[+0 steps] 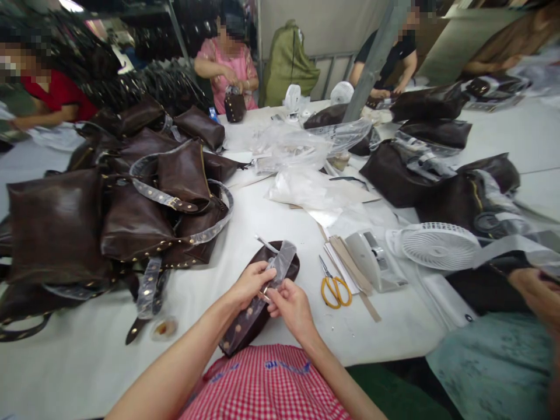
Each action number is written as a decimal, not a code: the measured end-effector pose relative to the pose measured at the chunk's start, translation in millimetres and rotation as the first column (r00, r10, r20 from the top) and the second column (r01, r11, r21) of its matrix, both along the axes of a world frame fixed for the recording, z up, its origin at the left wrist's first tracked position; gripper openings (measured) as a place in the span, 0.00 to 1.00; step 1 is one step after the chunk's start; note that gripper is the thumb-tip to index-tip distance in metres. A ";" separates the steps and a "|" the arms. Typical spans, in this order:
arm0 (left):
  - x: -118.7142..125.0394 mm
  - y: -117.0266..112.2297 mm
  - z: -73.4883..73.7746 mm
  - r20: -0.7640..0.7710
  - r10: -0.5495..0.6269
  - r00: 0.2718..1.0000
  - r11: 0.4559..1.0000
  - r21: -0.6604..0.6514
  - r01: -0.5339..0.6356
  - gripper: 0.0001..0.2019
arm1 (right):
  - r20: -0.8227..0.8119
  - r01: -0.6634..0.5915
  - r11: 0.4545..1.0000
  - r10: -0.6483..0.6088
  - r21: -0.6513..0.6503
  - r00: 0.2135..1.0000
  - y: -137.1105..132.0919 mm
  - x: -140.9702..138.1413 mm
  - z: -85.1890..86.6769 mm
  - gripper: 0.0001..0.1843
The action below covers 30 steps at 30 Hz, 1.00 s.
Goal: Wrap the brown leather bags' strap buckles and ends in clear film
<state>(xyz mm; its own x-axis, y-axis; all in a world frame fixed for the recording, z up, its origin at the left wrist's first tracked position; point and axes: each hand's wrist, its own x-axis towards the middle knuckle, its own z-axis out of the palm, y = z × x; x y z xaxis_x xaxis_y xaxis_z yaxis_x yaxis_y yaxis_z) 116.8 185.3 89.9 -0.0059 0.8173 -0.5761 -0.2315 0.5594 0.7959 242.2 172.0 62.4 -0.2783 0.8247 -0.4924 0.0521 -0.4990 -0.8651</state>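
Note:
A dark brown leather bag (pixel 258 332) lies on the table close to my apron. Across it runs a studded strap (pixel 284 259) wrapped in clear plastic. My left hand (pixel 252 284) is closed on this strap, thumb on top. From the other side, my right hand (pixel 291 306) pinches the strap at a shiny metal buckle (pixel 264 293). The fingers partly hide the buckle, so I cannot tell whether it is fastened. A thin white strip (pixel 266 243) sticks out by the strap's far end.
Yellow-handled scissors (pixel 336 291), cardboard strips (pixel 350 265), a grey-white dispenser (pixel 376 262) and a white fan (pixel 440 245) lie to the right. Brown bags (pixel 56 227) are heaped at left. Plastic bags (pixel 301 186) cover the middle. A co-worker's hand (pixel 534 294) is at far right; other people work behind.

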 end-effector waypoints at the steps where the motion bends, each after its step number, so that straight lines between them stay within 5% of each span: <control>1: -3.8 -0.1 -0.1 0.069 -0.003 0.998 0.999 -0.035 0.005 0.14 | 0.000 -0.006 1.000 0.006 0.014 1.000 -1.8 -0.2 0.2 0.20; 8: -16.9 6.0 -11.1 0.238 -0.011 0.971 0.989 -0.143 0.047 0.09 | 0.023 -0.006 1.000 0.006 0.009 1.000 -11.6 -2.0 3.0 0.20; 15: -11.2 11.0 -22.1 0.077 0.030 0.997 0.996 -0.083 -0.024 0.11 | 0.117 0.044 0.996 -0.035 -0.076 0.992 -13.8 -8.2 9.9 0.24; 24: -18.3 9.4 -36.7 -0.156 0.030 0.987 0.997 -0.060 -0.039 0.13 | 0.104 0.032 0.999 -0.030 -0.024 0.994 -23.2 -25.4 0.7 0.24; 30: -25.9 6.6 -22.7 -0.085 -0.061 0.995 0.992 -0.114 0.051 0.12 | 0.122 0.050 0.998 -0.053 0.031 0.991 -25.3 -25.6 0.8 0.22</control>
